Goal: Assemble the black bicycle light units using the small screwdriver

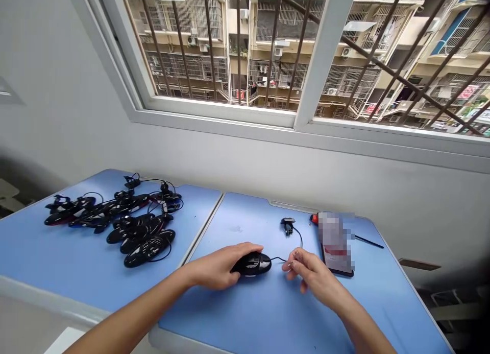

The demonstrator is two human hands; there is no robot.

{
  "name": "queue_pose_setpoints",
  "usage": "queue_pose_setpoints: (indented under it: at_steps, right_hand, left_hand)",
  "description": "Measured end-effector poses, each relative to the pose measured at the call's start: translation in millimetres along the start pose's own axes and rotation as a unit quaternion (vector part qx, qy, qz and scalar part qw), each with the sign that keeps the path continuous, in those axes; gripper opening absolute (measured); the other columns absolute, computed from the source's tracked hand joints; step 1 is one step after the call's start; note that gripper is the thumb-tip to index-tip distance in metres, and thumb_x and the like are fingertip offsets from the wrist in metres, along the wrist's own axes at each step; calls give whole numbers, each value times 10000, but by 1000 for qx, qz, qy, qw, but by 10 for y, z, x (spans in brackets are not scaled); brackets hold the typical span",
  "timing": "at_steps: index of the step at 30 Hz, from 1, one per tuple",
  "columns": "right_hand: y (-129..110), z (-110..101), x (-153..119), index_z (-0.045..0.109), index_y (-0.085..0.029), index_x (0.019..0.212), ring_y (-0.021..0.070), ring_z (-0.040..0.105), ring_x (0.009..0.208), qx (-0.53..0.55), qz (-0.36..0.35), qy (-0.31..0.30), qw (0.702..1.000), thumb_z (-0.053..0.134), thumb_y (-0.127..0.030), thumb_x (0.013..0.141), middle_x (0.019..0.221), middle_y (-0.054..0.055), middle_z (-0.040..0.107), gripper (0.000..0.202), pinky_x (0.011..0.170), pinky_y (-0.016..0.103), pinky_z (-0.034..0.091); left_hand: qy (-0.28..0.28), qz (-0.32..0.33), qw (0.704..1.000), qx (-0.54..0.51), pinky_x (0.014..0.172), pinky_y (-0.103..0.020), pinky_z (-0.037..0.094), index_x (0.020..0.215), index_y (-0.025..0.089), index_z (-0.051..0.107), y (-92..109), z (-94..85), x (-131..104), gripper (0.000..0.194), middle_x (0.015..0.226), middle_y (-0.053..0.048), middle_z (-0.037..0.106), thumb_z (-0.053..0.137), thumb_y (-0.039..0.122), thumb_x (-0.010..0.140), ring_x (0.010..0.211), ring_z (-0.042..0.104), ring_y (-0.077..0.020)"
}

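My left hand is closed over the left end of a glossy black oval device, which lies on the blue desk. A thin black cable leaves the device's right end and runs toward my right hand. The right fingers are pinched together just above the desk by this cable. What sits between their tips is too small to make out. Beyond that hand, the cable curves up to a small black clip-like part on the desk.
Several similar black devices with cables lie clustered on the left desk. A phone, partly blurred, rests at the right. A thin black rod and a red-and-black end show beside it. A wall and barred window rise behind.
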State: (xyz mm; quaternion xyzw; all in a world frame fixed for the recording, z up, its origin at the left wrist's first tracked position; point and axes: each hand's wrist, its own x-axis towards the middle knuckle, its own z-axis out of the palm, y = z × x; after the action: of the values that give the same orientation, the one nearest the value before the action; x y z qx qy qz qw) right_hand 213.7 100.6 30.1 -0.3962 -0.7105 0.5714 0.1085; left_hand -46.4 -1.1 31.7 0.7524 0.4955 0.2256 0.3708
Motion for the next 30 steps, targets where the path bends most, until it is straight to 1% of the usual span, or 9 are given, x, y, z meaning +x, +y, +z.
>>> queue_pose_setpoints:
  at_steps: [3,7,10,14,17,20,23,27,30]
  right_hand:
    - [28,-29,23,510,-201,834,200,633,895,7,16,3,1000,483,-420,822,999,90,655,221,556,259,493]
    - [96,-79,103,500,-208,811,237,613,1007,-8,-12,79,997,472,-432,829,958,85,637,226,582,278,519]
    - [113,-73,183,479,-218,813,256,582,1120,-26,-30,110,993,439,-437,852,1032,98,632,226,680,313,538]
    - [17,81,276,478,-226,796,252,546,1219,-55,-80,74,993,442,-385,870,1045,89,654,179,907,371,486]
    - [-104,230,316,501,-224,777,239,552,1228,-76,-114,17,990,471,-342,875,999,75,678,156,981,370,435]
    - [-192,291,334,499,-224,762,241,562,1214,-85,-130,-9,988,459,-326,883,966,75,681,163,963,370,440]
    - [-203,238,329,485,-220,758,256,572,1176,-84,-129,0,988,439,-326,875,998,96,673,164,886,367,469]
    - [-107,113,260,497,-207,789,243,622,1013,-66,-92,25,993,441,-426,875,1145,124,640,242,734,337,499]
    - [-18,65,180,515,-207,839,230,625,1005,-48,-72,37,996,435,-484,885,1189,118,620,292,679,310,501]
  left_hand:
    - [-27,-1,999,-26,1117,-381,383,1430,287,426,34,-49,-27,845,1433,-16,513,480,31,626,1303,487,-263]
    - [-72,26,997,-27,1066,-360,433,1400,307,467,115,-17,-61,867,1370,-5,563,476,21,582,1229,546,-266]
    - [-93,69,993,-21,1067,-356,432,1388,312,477,195,63,-59,888,1355,-1,571,462,-2,557,1213,559,-260]
    - [-84,114,990,-7,1123,-352,377,1375,282,495,279,171,-16,867,1382,-18,551,443,-22,565,1272,519,-243]
    - [-64,126,990,13,1138,-363,363,1366,275,508,289,218,22,816,1379,-31,555,457,-12,603,1289,509,-245]
    - [-50,127,990,24,1147,-371,356,1379,272,498,275,228,39,788,1399,-40,541,488,13,635,1305,494,-255]
    - [-44,113,992,29,1145,-377,354,1412,260,462,280,219,41,784,1419,-61,519,532,43,661,1311,483,-265]
    - [-42,71,996,28,1118,-407,370,1448,266,412,324,220,68,754,1410,-83,523,638,158,737,1290,489,-289]
    - [-24,36,999,23,1113,-428,362,1461,270,395,354,246,112,740,1419,-94,514,666,214,775,1302,473,-301]
